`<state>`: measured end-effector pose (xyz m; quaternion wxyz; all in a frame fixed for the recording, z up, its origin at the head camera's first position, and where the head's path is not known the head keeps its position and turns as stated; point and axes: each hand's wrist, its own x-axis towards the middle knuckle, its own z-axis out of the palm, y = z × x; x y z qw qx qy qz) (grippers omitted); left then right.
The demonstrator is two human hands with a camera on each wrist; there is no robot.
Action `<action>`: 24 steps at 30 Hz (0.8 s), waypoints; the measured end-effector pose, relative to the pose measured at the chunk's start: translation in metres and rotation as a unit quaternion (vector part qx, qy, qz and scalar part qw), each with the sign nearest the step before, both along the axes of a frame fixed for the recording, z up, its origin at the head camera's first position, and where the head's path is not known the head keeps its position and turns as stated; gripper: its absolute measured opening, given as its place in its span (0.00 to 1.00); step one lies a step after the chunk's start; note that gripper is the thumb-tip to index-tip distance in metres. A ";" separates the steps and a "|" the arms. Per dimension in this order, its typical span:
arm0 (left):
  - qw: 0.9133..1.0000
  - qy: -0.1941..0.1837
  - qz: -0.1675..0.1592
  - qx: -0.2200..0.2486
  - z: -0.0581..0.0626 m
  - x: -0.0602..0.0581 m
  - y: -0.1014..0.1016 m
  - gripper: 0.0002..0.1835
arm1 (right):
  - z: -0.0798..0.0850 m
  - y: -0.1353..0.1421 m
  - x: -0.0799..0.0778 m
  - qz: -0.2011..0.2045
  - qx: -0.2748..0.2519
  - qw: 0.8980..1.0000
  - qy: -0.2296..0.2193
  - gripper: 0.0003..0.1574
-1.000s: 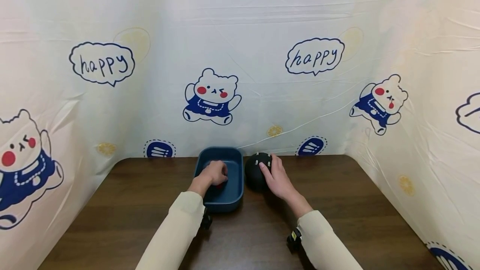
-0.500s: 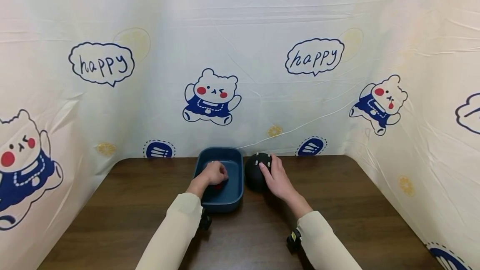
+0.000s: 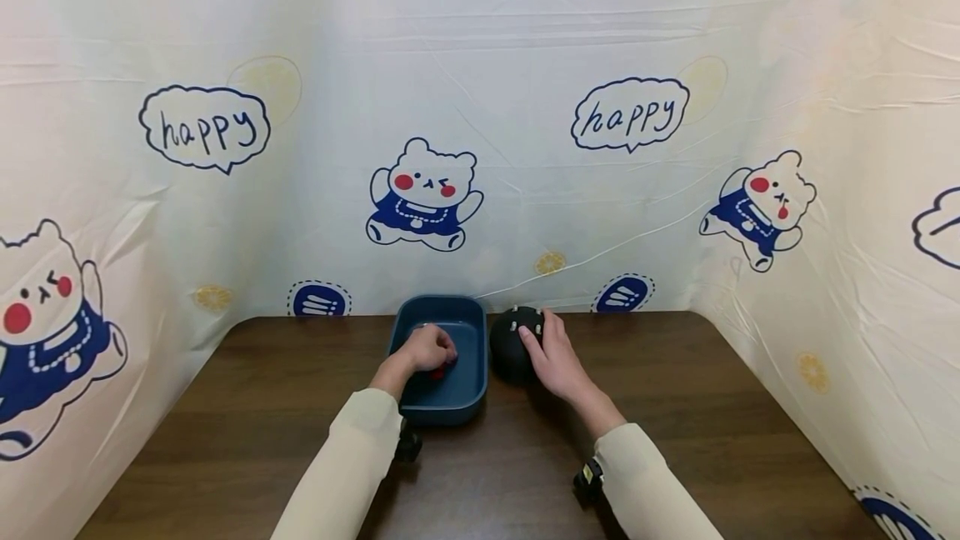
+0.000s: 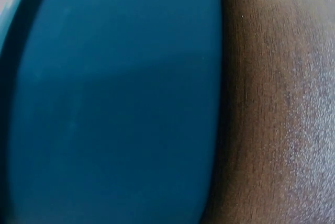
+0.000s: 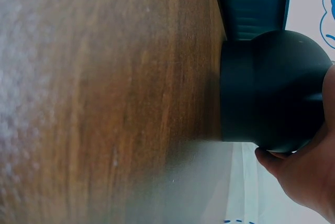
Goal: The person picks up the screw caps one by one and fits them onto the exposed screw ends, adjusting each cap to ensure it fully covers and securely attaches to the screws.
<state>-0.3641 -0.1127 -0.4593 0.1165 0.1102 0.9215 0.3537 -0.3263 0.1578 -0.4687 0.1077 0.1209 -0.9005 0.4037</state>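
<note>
My left hand (image 3: pixel 429 347) reaches down into a blue rectangular bin (image 3: pixel 450 417), its fingers curled at a small red thing (image 3: pixel 438 373) low inside. Most of the red thing is hidden under the fingers, so I cannot tell its kind. The bin's outer wall (image 4: pixel 120 130) fills much of the left wrist view, with that hand out of sight. Just right of the bin, my right hand (image 3: pixel 557 361) grips a black dome-topped object (image 3: pixel 510 348) from its right side. Several small pale studs dot its top, and a straight round base (image 5: pixel 238 90) stands on the table.
A dark brown wooden table (image 3: pixel 675 407) carries both things near its far edge. Behind it and along both sides hangs a white printed curtain (image 3: pixel 525 65). Dark wrist cameras (image 3: pixel 588 480) sit below the cream sleeves (image 3: pixel 637 473).
My left hand and forearm have shifted slightly left and toward me inside the bin, and a bit more red shows beneath the fingers. The right hand and the black object have not moved.
</note>
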 end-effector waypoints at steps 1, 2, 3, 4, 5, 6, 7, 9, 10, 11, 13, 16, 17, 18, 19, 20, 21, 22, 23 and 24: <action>1.000 0.000 -0.002 0.004 0.000 0.000 -0.001 0.07 | 0.000 0.000 0.000 0.001 0.000 1.000 0.000 0.45; 1.000 -0.002 -0.002 0.009 0.000 0.000 -0.001 0.07 | -0.001 0.000 0.000 0.001 0.001 1.000 0.000 0.46; 1.000 -0.004 -0.002 0.013 0.000 0.000 -0.001 0.07 | -0.001 0.000 0.000 0.002 0.001 1.000 0.001 0.46; 1.000 -0.005 -0.003 0.017 0.000 0.001 -0.002 0.08 | -0.001 0.000 0.000 0.002 0.001 1.000 0.001 0.46; 1.000 -0.008 -0.003 0.020 0.000 0.001 -0.002 0.08 | -0.001 0.000 0.000 0.002 0.000 1.000 0.000 0.46; 1.000 -0.010 -0.004 0.024 0.000 0.001 -0.002 0.08 | 0.000 0.000 0.000 0.003 -0.001 1.000 0.000 0.46; 1.000 -0.011 -0.004 0.027 0.000 0.001 -0.003 0.08 | -0.001 0.000 0.000 0.003 -0.002 1.000 -0.001 0.46; 0.999 -0.014 -0.004 0.032 0.000 0.002 -0.003 0.08 | -0.001 0.000 0.000 0.001 -0.002 1.000 -0.004 0.46; 0.999 -0.014 -0.005 0.036 0.001 0.002 -0.003 0.08 | 0.000 0.000 0.000 0.000 -0.002 1.000 -0.005 0.46; 0.999 -0.014 -0.005 0.039 0.001 0.002 -0.004 0.08 | 0.000 0.000 0.000 -0.001 0.000 1.000 -0.005 0.46; 0.999 -0.013 -0.008 0.049 0.001 0.003 -0.004 0.08 | 0.000 0.000 0.001 0.000 0.003 1.000 0.002 0.45; 0.998 -0.012 -0.011 0.062 0.002 0.003 -0.006 0.09 | 0.000 -0.001 0.002 0.003 0.001 1.000 0.016 0.44; 0.998 -0.011 -0.013 0.066 0.002 0.004 -0.006 0.09 | 0.000 -0.001 0.002 0.004 0.001 1.000 0.020 0.44; 0.997 -0.010 -0.014 0.069 0.002 0.004 -0.006 0.09 | 0.001 -0.001 0.003 0.005 0.000 1.000 0.024 0.44; 0.997 -0.011 -0.014 0.072 0.002 0.004 -0.006 0.09 | 0.001 -0.001 0.003 0.004 -0.001 1.000 0.023 0.44; 0.997 -0.011 -0.014 0.075 0.003 0.004 -0.007 0.09 | 0.001 -0.001 0.003 0.004 -0.002 1.000 0.024 0.44; 0.997 -0.010 -0.015 0.076 0.003 0.004 -0.007 0.09 | 0.001 -0.001 0.003 0.004 -0.002 1.000 0.020 0.44; 0.997 -0.009 -0.015 0.078 0.003 0.004 -0.007 0.09 | 0.001 -0.001 0.003 0.004 -0.003 1.000 0.018 0.44; 0.997 -0.010 -0.016 0.081 0.003 0.003 -0.007 0.09 | 0.001 -0.001 0.003 0.005 -0.004 1.000 0.016 0.44; 0.996 -0.010 -0.016 0.084 0.004 0.003 -0.007 0.09 | 0.001 -0.001 0.003 0.005 -0.005 1.000 0.014 0.44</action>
